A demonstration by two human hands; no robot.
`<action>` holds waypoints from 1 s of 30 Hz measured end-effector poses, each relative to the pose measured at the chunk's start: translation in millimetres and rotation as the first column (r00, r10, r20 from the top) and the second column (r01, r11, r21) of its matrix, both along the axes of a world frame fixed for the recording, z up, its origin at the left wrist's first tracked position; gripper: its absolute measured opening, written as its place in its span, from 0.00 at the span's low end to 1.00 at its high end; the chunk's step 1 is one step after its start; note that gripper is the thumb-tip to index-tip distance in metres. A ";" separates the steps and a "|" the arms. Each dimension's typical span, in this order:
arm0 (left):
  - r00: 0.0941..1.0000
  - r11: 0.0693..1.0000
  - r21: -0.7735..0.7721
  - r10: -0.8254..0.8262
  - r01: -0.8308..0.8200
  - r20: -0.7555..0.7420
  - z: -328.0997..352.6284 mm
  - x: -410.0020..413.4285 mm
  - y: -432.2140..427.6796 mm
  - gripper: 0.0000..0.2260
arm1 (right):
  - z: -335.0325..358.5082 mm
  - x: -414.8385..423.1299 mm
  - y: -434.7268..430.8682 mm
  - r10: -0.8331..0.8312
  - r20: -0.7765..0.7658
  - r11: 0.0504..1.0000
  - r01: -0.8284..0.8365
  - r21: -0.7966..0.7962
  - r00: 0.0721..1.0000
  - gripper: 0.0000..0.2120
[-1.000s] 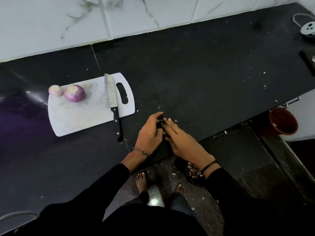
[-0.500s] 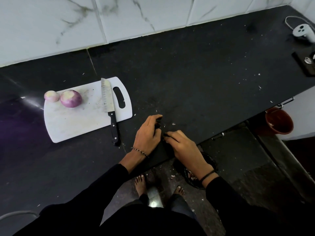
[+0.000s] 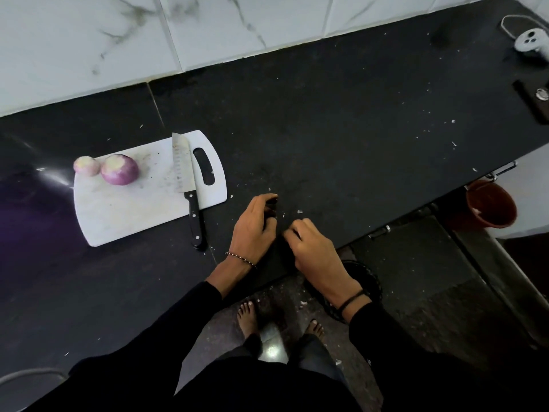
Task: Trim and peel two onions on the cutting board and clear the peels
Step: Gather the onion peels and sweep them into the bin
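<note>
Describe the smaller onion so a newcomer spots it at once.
On the black counter lies a white cutting board. At its far left corner sit two peeled onions; the smaller onion is the paler one at the edge, left of the bigger purple onion.

Dim, uneven light: wall tiles [image 3: 89,40] and cutting board [image 3: 124,215] read brightest, while the black countertop [image 3: 326,129] swallows detail. There is a glare streak and purple flare on the countertop left of the board, and a small bright reflection on the floor [image 3: 271,352]. Straight lines bow toward the frame edges; focus is fairly sharp.
</note>
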State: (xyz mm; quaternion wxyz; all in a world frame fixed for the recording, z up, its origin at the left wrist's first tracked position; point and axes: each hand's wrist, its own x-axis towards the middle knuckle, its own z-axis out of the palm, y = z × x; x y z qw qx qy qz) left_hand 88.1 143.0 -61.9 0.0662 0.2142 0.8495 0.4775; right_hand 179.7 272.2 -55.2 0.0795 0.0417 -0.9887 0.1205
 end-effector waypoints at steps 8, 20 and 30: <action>0.999 0.997 0.075 -0.014 0.016 -0.039 7.4 17.1 6.6 0.16 | 0.2 6.7 15.8 -0.265 0.085 0.873 0.276 -0.402 0.961 0.06; 0.921 0.924 -0.017 -0.382 0.381 -0.080 -6.7 101.2 57.5 0.13 | -7.4 98.0 73.7 -0.534 0.280 0.464 0.554 -0.691 0.797 0.06; 0.868 0.898 -0.107 -0.373 0.427 0.329 -92.3 158.1 105.3 0.14 | -96.4 164.3 128.1 -0.615 0.572 0.247 0.822 -0.514 0.543 0.06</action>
